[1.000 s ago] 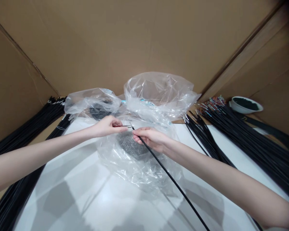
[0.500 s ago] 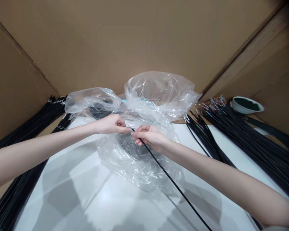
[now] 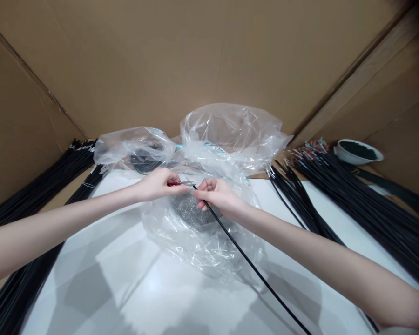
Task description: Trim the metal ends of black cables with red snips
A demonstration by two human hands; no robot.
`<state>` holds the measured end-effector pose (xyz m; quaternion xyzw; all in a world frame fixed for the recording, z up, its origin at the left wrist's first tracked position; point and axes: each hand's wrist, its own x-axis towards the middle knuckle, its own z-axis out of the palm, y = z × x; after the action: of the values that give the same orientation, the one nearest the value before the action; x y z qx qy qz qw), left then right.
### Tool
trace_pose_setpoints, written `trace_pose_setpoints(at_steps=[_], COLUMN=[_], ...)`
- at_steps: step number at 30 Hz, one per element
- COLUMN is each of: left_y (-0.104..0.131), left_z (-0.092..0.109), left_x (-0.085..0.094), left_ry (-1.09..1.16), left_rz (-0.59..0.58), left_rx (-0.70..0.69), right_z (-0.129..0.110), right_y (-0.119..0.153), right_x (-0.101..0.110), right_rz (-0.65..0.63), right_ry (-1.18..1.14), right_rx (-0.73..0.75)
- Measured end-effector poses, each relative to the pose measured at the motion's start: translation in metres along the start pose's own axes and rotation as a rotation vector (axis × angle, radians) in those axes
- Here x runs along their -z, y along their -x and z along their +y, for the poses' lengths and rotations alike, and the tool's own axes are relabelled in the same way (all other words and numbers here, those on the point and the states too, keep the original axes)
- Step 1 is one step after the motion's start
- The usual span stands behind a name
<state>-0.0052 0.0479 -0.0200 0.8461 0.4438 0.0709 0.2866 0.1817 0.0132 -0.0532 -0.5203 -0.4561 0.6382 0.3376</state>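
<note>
My left hand (image 3: 159, 183) is closed around a small red-handled tool (image 3: 175, 184), whose metallic tip points right. That tip is at the end of a thin black cable (image 3: 244, 253), and whether it touches the cable cannot be made out. Between thumb and fingers, my right hand (image 3: 214, 196) pinches the cable close to its end. From there the cable runs down to the lower right. Beneath both hands lies an open clear plastic bag (image 3: 209, 251) with a mass of small grey pieces (image 3: 192, 211) in it.
Black cable bundles lie at the left (image 3: 38, 265) and right (image 3: 363, 209) of the white table (image 3: 125, 279). More clear bags (image 3: 230, 130) stand behind my hands. A white bowl (image 3: 359, 152) with dark green contents sits back right. Cardboard walls (image 3: 195, 56) surround the table.
The red tool now shows in my left hand, its metallic tip by the cable end. My left hand has shifted slightly. My right hand keeps its pinch on the cable.
</note>
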Motion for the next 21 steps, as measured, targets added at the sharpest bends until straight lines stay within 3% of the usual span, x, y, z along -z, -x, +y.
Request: trace_pose_setpoints(at_steps=[4,8,11,14,17,21], left_y=[-0.002,-0.0037,-0.0037,-0.0019,-0.0001,-0.0025], left_z=[0.0048,0.0057,0.0036,0.0006,0.0,0.0033], left_x=[-0.0024,-0.0045,-0.0062,-0.006,-0.0035,0.001], left_ry=[-0.013,0.115,0.306,0.431,0.341,0.089], left_rz=[0.002,-0.051,-0.119,-0.104,-0.043,-0.02], left_rx=[0.001,0.07,0.199,0.275,0.246,0.075], right_z=[0.0001,0.001,0.0025,0.0029,0.001,-0.0032], right_y=[0.0032,0.0053,0.0044,0.0023,0.0006,0.0007], right_x=[0.0001,0.0022,0.0031,0.0041,0.0053,0.0058], right_rz=[0.019,0.068,0.075,0.063,0.068,0.132], right_ry=[0.204,0.413,0.482,0.482,0.54,0.832], right_rx=[0.187,0.32,0.355,0.333,0.357,0.563])
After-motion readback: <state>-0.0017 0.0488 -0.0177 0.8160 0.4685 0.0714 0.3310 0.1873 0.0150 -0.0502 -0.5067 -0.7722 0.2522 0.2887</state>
